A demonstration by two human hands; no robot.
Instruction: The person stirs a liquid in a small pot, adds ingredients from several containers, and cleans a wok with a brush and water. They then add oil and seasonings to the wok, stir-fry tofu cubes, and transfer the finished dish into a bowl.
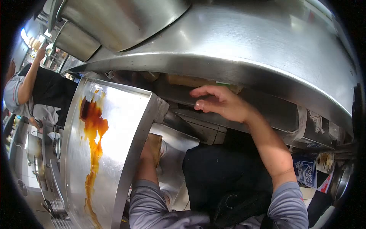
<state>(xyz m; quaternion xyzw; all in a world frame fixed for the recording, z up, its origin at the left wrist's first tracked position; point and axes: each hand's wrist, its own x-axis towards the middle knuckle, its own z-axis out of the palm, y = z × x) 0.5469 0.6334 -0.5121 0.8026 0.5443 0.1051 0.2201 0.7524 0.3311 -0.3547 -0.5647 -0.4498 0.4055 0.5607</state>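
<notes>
My right hand [225,104] is raised in front of the long steel counter's edge, its thumb and fingers apart and curved, with nothing in them. My left forearm [146,170] reaches down beside the tilted-looking steel table, toward a lower steel shelf [179,139]. The table edge hides most of my left hand [145,152], including its fingers. Right against that hand is a tan, flat-sided thing [155,147]; I cannot tell whether it is gripped. Dark reddish-brown liquid [95,126] runs in a long streak across the steel tabletop [118,118].
Large steel pots [126,23] stand on the long counter [236,38] ahead. A person in a dark apron [51,91] works at the far left, near pots and pans [33,147]. A blue printed box [306,171] sits low at the right, near a steel bowl [341,181].
</notes>
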